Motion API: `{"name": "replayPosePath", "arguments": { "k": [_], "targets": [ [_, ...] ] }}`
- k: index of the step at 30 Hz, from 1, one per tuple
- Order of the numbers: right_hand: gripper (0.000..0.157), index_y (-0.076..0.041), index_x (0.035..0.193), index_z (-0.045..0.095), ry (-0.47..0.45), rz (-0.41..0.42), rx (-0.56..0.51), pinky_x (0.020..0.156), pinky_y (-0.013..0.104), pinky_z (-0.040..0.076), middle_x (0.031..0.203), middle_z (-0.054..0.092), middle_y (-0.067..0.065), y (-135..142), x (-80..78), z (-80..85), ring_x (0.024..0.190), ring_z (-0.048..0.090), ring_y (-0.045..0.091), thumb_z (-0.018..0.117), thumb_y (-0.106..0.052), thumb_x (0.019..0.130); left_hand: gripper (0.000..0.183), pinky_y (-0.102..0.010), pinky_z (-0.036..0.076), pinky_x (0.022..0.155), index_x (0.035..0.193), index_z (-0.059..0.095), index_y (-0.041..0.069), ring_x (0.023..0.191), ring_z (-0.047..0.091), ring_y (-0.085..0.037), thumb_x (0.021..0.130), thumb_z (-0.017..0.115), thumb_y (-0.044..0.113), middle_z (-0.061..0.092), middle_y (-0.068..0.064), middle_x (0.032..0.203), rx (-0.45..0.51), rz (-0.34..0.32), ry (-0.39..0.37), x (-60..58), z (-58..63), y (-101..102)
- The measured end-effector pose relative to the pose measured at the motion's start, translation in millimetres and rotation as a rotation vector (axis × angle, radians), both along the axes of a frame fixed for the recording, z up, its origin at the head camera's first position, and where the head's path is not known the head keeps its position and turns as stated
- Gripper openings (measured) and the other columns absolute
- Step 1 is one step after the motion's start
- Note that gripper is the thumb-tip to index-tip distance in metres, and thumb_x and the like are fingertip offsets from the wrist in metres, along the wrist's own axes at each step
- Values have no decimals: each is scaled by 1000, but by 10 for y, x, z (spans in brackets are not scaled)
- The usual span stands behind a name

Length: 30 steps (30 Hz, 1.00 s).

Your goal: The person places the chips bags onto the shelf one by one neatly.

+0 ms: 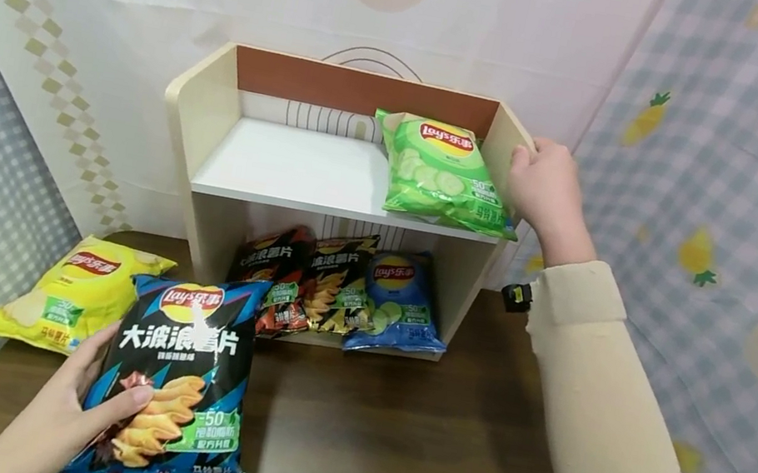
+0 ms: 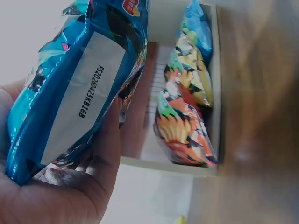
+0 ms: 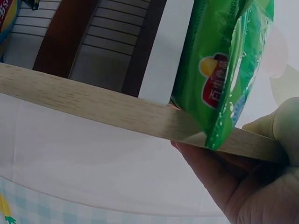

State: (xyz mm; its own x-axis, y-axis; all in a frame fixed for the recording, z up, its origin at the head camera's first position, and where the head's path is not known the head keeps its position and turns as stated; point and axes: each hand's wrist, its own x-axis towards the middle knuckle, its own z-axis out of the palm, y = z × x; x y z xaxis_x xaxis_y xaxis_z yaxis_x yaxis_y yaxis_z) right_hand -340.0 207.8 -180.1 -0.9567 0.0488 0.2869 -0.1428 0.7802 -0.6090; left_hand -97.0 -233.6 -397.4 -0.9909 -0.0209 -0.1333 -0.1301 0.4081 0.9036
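My left hand grips a black and blue bag of potato chips, thumb across its front, in front of a small two-tier shelf. The left wrist view shows that bag's back, with a white printed strip. At the upper right, my right hand holds the top of the shelf's right side panel, fingers and thumb around the board. Just inside that panel, a green chip bag leans on the upper tier. Part of the green bag's back is hidden from the head view.
On the lower tier stand a black and red chip bag, a black and gold one and a blue one. A yellow chip bag lies at the left of the brown table. Patterned cloths hang behind and beside.
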Motion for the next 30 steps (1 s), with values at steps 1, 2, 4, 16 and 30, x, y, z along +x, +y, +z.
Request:
{"name": "replayPosePath", "arguments": {
  "k": [1,2,4,16,30],
  "targets": [
    [49,-2,134,53,-1,-1,4,75,42,53,121,61,20,-11,-1,4,98,60,31,33,-34,102,94,-18,47,81,154,-11,13,131,33,-38,96,59,36,16,-25,154,-8,0,7,-11,28,20],
    [49,-2,134,53,-3,-2,8,75,42,53,121,61,20,-24,-4,9,98,60,30,33,-34,102,93,-19,48,81,154,-11,14,130,33,-38,96,59,35,16,-25,154,-8,1,20,-21,50,33],
    [49,-3,134,53,-2,-2,15,76,42,53,121,61,19,-55,-10,20,98,60,30,33,-34,102,92,-15,47,79,155,-10,16,128,35,-36,97,59,33,18,-23,154,19,1,51,-46,78,51],
    [49,-1,133,53,0,-22,35,79,43,52,120,60,21,15,4,8,98,59,30,32,-33,102,81,-19,49,82,153,5,34,118,41,-22,96,61,24,30,-10,147,105,-28,210,-188,206,267],
    [49,-3,138,49,-37,-28,14,72,37,54,121,60,19,-11,4,17,96,60,29,33,-34,103,82,-16,46,87,152,12,34,120,40,-19,92,66,15,35,-3,145,148,-55,418,-425,511,611]
  ]
}}
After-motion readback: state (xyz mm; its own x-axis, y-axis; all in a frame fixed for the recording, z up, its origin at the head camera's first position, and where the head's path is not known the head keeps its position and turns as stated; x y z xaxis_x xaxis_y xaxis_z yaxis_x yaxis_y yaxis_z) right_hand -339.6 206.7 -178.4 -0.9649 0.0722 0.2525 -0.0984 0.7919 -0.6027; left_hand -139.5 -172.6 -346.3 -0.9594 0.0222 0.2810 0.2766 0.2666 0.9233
